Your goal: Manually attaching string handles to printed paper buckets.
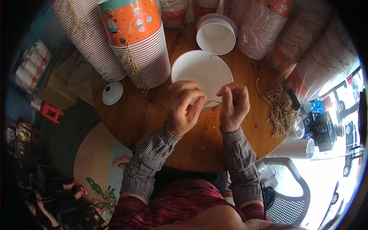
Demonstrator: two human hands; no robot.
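Observation:
A white round paper bucket (188, 67) stands on the wooden table in front of me, its open top facing up. A thin twine string (219, 73) is fastened at the bucket's far rim and runs across the opening to my hands. My right hand (233, 109) pinches the string between thumb and fingers at the near right rim. Over the near left rim, my left hand (184, 107) has its fingers curled, slightly blurred, with a short piece of the string by its fingertips. The near rim is partly hidden behind both hands.
Tall stacks of nested buckets with twine, one stack (151, 63) topped in orange print, stand at the left. A white lid (112, 93) lies near the table's left edge. Another white bucket (216, 36) is behind. A twine bundle (279, 109) and plastic-wrapped stacks (264, 30) are at the right.

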